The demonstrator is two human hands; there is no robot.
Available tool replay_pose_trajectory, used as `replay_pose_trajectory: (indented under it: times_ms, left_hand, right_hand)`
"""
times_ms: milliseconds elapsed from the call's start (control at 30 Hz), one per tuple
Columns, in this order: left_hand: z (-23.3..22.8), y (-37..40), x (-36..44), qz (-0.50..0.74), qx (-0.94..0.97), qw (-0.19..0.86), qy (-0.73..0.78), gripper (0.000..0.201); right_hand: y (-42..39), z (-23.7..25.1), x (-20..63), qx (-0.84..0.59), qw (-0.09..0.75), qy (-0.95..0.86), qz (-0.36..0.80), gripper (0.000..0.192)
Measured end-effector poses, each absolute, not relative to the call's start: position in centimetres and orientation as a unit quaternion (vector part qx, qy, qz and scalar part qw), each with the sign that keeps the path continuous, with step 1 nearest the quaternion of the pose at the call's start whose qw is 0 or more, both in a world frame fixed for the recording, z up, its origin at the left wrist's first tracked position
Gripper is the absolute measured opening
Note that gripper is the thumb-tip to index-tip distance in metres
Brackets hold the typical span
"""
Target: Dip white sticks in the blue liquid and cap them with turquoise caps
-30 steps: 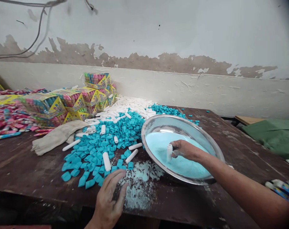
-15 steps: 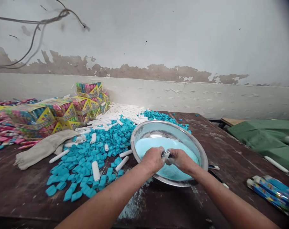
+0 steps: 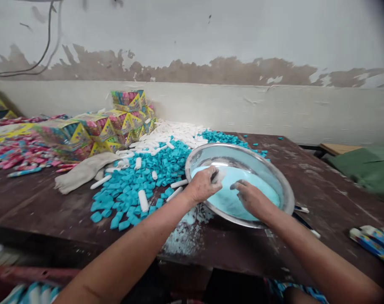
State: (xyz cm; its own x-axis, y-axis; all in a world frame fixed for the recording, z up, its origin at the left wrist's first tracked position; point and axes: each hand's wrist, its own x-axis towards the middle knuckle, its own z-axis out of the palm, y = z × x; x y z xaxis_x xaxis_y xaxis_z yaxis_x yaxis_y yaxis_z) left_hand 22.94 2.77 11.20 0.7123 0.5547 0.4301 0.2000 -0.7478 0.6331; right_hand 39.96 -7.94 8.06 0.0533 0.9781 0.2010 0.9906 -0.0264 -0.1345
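Note:
My left hand (image 3: 205, 184) is closed over the near-left part of a metal basin (image 3: 287, 194), its fingers round a small white tube (image 3: 221, 174) that is blurred and partly hidden. Over the pale blue powder (image 3: 223, 200) in the basin, my right hand (image 3: 251, 199) has bent fingers a little apart, and nothing shows between them. The two hands do not touch. Left of the basin lies a heap of blue plastic caps (image 3: 169, 166). White tubes (image 3: 143, 200) are scattered among them, with more white tubes (image 3: 175, 131) piled behind.
Clear boxes of colourful pens (image 3: 99, 128) are stacked at the left, near a grey cloth (image 3: 84, 171). Spilled powder (image 3: 183, 240) marks the table's front. Blue packets (image 3: 374, 240) lie at the right, and green cloth (image 3: 363, 169) is beyond the table.
My hands have parted: both were together at the small white tube, and now my right hand is lower and to the right over the powder. The camera view has tilted down and shifted left.

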Motion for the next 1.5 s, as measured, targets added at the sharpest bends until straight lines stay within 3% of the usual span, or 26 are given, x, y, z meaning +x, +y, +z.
replay_pose_trajectory:
  times_ms: [67,200,300,367,433,533,733,900,1067,1233,1367,1500]
  left_hand:
    - [11.6,3.5,20.7,0.330,0.850,0.357,0.204,0.021]
    - [11.3,2.5,15.0,0.343,0.757,0.510,0.222,0.023]
    - [9.5,0.6,10.5,0.319,0.689,0.594,0.268,0.023]
    - [7.6,-0.8,7.8,0.308,0.651,0.634,0.283,0.022]
    - [5.8,-2.4,5.4,0.297,0.601,0.675,0.309,0.025]
    - [3.5,-4.0,3.1,0.340,0.535,0.693,0.343,0.026]
    - [1.5,-2.7,1.1,0.427,0.530,0.642,0.353,0.023]
    - [0.9,-2.0,0.7,0.433,0.528,0.645,0.343,0.023]
    - [0.6,-1.9,0.4,0.429,0.529,0.653,0.330,0.021]
    - [0.4,-2.0,0.1,0.439,0.527,0.651,0.325,0.021]
    - [0.3,-2.1,-0.1,0.433,0.532,0.654,0.318,0.021]
    - [0.2,-2.0,-0.2,0.437,0.522,0.664,0.308,0.020]
  right_hand:
    - [-7.5,7.6,40.0,-0.672,0.132,-0.727,-0.048,0.035]
    - [-7.0,7.8,39.3,-0.711,0.128,-0.690,-0.035,0.022]
    - [-8.2,9.0,37.8,-0.692,0.211,-0.677,-0.136,0.038]
    - [-9.9,9.7,35.9,-0.655,0.268,-0.684,-0.177,0.029]
    - [-11.7,9.7,33.1,-0.626,0.340,-0.683,-0.157,0.012]
    - [-13.8,7.9,28.7,-0.588,0.408,-0.694,-0.075,0.017]
    - [-10.4,2.7,24.0,-0.607,0.318,-0.723,0.090,0.023]
    - [-3.8,3.8,21.6,-0.649,0.168,-0.738,0.069,0.029]
    - [0.7,4.1,19.4,-0.658,0.054,-0.751,0.023,0.018]
    - [0.4,3.3,19.7,-0.634,0.107,-0.765,0.041,0.012]
    - [-1.1,3.3,20.8,-0.622,0.229,-0.729,0.170,0.018]
    - [-1.7,3.3,21.6,-0.614,0.262,-0.704,0.244,0.020]
